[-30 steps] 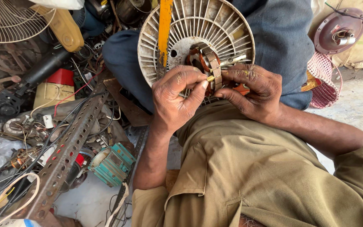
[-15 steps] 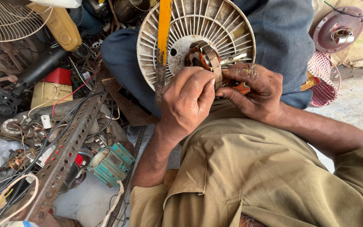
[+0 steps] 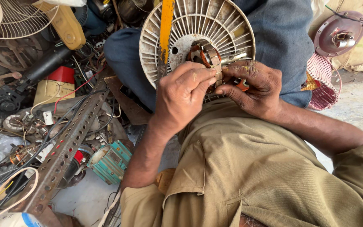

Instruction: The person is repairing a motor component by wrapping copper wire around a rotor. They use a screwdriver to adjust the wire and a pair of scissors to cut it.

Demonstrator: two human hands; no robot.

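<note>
Hidden in part behind both hands: a motor point(image 3: 206, 56) with copper windings, set at the hub of a round white grille point(image 3: 227, 29), upper middle of the frame. Grille cut off by the top edge; its lower rim lost behind the knuckles. Hard to tell what sits between the fingertips: too small, too covered.

Left hand point(image 3: 181, 94), centre of the frame, curled nearly shut, fingertips pressed to the motor's lower edge. Pinching something there, perhaps, but cannot tell what. Right hand point(image 3: 253, 86), just beside it on the right, also narrowly closed, thumb and fingers meeting the same spot on the motor; a small orange-red piece point(image 3: 243, 84) showing under the palm, mostly covered. Fingertips of the two hands touching or nearly so.

Yellow bar point(image 3: 166, 29) crossing the grille upright, left of the motor, top cut off. Khaki trousers point(image 3: 248, 176) filling the lower right. Blue-clad knee point(image 3: 282, 38) behind the grille, wearer out of view.

Left side of the frame: tangled clutter, hard to sort. Perforated angle iron point(image 3: 66, 147) running diagonally, teal motor point(image 3: 110, 159) beside it, red-topped can point(image 3: 55, 86) above, wire fan guard point(image 3: 22, 19) cut off at upper left. Pink mesh point(image 3: 324, 82) and round reddish plate point(image 3: 337, 35) at upper right.
</note>
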